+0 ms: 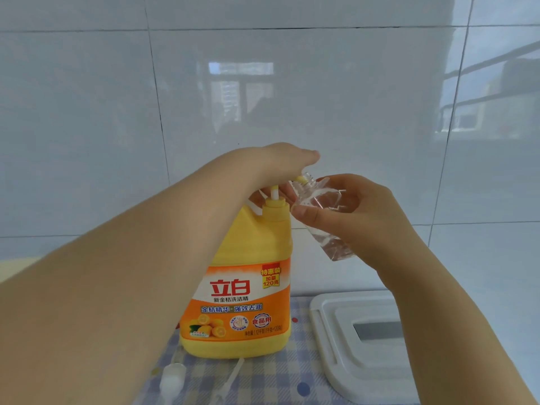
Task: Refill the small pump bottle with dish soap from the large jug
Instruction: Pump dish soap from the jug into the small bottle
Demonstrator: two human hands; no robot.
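A large yellow dish soap jug (pixel 245 287) with an orange label stands upright on the checked cloth. My left hand (pixel 280 159) lies flat on top of its pump head, whose yellow nozzle (pixel 301 179) pokes out to the right. My right hand (pixel 356 217) grips a small clear bottle (pixel 321 211), tilted with its open neck against the nozzle. The small bottle's white pump cap (pixel 172 378), with its long tube, lies on the cloth in front of the jug.
A white rectangular lid or tray (pixel 330 346) lies at the right on the blue checked cloth (pixel 277 378). A glossy white tiled wall (pixel 292 83) rises right behind the jug.
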